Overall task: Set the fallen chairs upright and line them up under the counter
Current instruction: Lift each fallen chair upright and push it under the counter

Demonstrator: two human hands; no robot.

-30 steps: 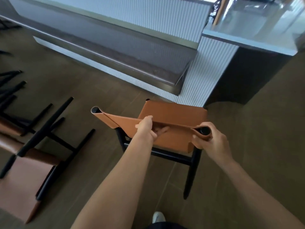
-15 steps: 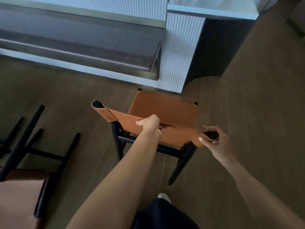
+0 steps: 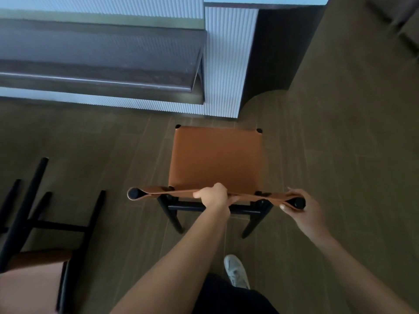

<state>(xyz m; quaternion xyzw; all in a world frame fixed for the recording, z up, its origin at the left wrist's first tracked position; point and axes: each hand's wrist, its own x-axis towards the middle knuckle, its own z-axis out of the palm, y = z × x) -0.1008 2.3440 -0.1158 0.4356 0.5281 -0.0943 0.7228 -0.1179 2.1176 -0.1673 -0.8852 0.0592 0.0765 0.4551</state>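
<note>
Tan chair [image 3: 216, 157] upright near counter [image 3: 102, 66]; left grip [image 3: 213, 196] clasps backrest [image 3: 153, 191] middle, right grip [image 3: 305, 208] clasps backrest end.

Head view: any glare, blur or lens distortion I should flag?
Head view: wide-angle bend curves the counter ledge and the floor lines. Head view: pale sheen along the ledge's front edge, nothing blown out. Head view: dim and soft overall; the fallen chair at lower left is near-black, the upright chair reads clearly.
</note>
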